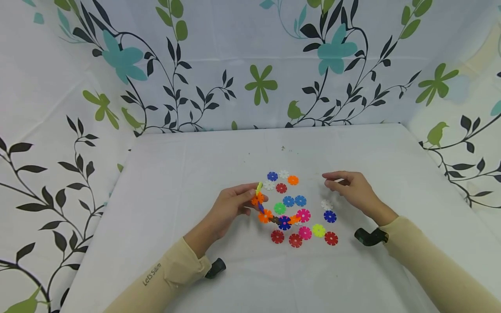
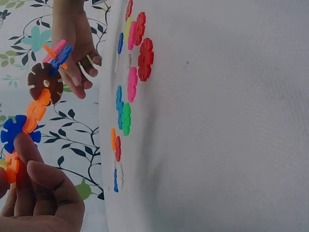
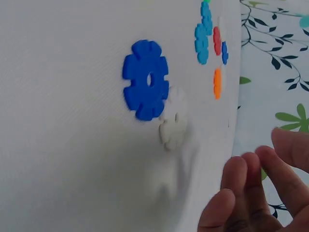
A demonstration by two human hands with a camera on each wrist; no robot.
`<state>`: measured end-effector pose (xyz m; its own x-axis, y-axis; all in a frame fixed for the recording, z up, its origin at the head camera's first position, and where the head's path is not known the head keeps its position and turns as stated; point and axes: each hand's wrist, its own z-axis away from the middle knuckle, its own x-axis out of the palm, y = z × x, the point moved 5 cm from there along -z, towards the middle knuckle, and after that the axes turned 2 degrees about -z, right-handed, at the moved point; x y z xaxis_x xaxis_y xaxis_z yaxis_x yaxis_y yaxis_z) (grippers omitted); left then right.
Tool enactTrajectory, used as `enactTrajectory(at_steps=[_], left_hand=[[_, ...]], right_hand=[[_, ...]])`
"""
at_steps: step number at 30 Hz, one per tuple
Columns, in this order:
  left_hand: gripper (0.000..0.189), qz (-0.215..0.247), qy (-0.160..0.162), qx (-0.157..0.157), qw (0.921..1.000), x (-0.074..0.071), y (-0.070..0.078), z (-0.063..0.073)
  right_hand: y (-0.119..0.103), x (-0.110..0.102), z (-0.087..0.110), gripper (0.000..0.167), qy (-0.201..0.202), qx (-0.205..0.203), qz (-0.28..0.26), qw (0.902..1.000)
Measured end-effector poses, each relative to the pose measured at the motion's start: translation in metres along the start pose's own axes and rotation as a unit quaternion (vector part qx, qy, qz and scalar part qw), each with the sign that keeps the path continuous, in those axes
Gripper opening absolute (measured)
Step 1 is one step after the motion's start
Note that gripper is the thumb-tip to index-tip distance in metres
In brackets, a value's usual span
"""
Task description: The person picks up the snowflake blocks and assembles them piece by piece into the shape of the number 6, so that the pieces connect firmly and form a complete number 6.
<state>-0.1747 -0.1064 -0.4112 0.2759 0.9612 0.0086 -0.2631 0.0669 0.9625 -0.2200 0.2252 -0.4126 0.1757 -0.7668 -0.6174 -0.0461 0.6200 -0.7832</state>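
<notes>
My left hand [image 1: 231, 208] pinches one end of a chain of notched plastic flower discs, raised above the table. In the left wrist view a blue disc [image 2: 10, 134] and an orange disc [image 2: 13, 166] sit by the fingertips. Beyond them the chain runs through another orange disc [image 2: 36, 111] and a brown disc [image 2: 44, 83] to a blue one [image 2: 60, 58], with pink and orange pieces at the far end. My right hand [image 1: 358, 193] hovers at the right with loosely bent fingers and nothing between them. Nearest to it lie a white disc [image 1: 326, 204] and a blue disc [image 1: 330, 216].
Several loose discs lie flat on the white table [image 1: 219, 152], among them a green one [image 1: 279, 208], a yellow one [image 1: 318, 230] and a red one [image 1: 331, 238]. Behind the table hangs a leaf-patterned cloth [image 1: 219, 34]. Black wrist devices stick out by both sleeves.
</notes>
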Motion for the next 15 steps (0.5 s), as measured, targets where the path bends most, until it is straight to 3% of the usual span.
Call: enactTrajectory(at_steps=[7,15], left_hand=[[0.038,0.02,-0.002,0.003,0.9998,-0.001,0.003,0.002],[0.039,0.044,-0.02,0.008,0.9988,0.0,0.005,0.003]], right_hand=[[0.012,0.003,-0.002,0.037,-0.046,0.025,0.054,0.9972],[0.018,0.009,-0.001,0.031,-0.107,0.01,0.08,0.991]])
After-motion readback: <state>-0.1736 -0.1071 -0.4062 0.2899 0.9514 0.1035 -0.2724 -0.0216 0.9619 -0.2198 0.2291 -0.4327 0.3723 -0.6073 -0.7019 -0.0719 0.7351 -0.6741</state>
